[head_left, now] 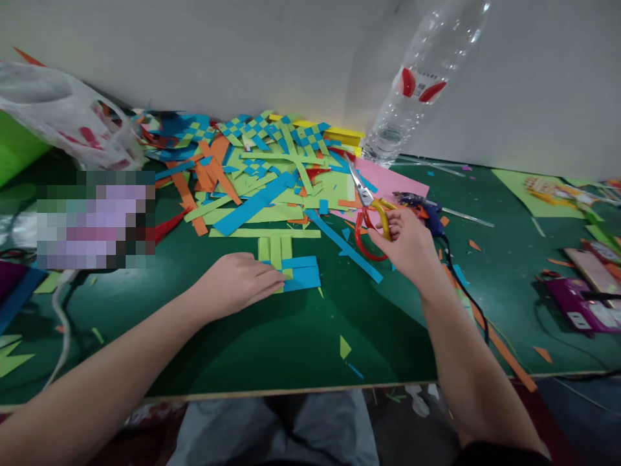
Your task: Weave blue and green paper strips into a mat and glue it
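Note:
My left hand (237, 281) rests on the left part of a small weave of blue and light green paper strips (303, 273), fingers together over it. The thumb is hidden, and so is the weave's left end. Scissors (365, 196) with red and yellow handles are in my right hand (405, 246), held by the handles. Their blades point up and away, slightly parted, over the paper pile (272, 175). A loose green strip (264, 233) lies crosswise just beyond the weave. One long blue strip (347, 249) lies between my hands.
Behind the scissors stands a tilted clear bottle (405, 97). A dark blue glue gun (431, 217) with a cord lies beside my right hand. At left are a white plastic bag (72, 116) and a blurred-out screen (97, 220). A purple box (582, 304) lies at right.

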Tool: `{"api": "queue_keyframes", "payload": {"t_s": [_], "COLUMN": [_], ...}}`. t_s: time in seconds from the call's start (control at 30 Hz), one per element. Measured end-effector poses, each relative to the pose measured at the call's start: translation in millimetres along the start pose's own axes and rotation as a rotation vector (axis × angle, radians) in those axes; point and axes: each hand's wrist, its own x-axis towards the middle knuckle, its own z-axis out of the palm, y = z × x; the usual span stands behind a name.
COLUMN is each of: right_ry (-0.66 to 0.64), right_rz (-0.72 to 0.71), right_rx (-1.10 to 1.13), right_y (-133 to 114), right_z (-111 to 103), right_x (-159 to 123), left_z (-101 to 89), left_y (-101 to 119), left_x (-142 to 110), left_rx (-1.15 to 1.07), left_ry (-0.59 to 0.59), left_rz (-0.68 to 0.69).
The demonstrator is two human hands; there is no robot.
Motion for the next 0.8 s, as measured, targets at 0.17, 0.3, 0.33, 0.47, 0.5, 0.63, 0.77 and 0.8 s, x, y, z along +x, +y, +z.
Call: {"api": "queue_keyframes", "payload": {"t_s": [0.17, 0.3, 0.33, 0.47, 0.5, 0.63, 0.77, 0.8], "right_ry": [0.053, 0.001, -0.006, 0.008, 0.007, -0.018, -0.061, -0.066], "right_rz": [-0.222, -0.350, -0.359, -0.388, -0.403, -0.455, -0.477, -0.474], "right_rx": [-0.083, -0.147, -0.167, -0.283, -0.307, -0.369, -0.393, -0.399], "right_y": [-1, -7, -9, -10, -9, -5, -1, 0], "right_z": [2, 0, 0, 2, 3, 6, 4, 3], "right_x": [-3, -3, -3, -4, -4, -2, 2, 3], "left_z": [0.1, 0.3, 0.8, 2.9, 3.2, 3.0, 3.1, 3.4], "left_y": [2, 2, 2, 1, 1, 0, 0, 0], "left_x": [1, 1, 0, 0, 0, 0, 0, -1], "left_rx": [0.023, 0.019, 0.010, -0.026, -0.030, -0.006, 0.014, 0.009], "left_ry": [-0.005, 0.004, 0.005, -0.003, -0.005, -0.020, -0.012, -0.008], "left_rz": [-0.015, -0.020, -0.028, -0.051, -0.052, -0.045, -0.047, -0.060]}}
